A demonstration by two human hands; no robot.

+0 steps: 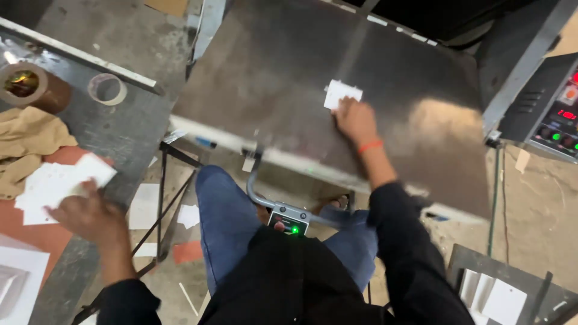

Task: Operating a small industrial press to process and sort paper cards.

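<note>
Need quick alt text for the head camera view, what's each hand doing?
Right hand presses a small white card onto a dark metal press plate; left hand rests on a stack of white cards on the grey side table.

A small card is set far on the press plate. A card stack lies on the left table, tape rolls behind it; a control panel stands right.

We see a small white card lying flat on the dark metal plate, and a loose white card stack on our left.
</note>
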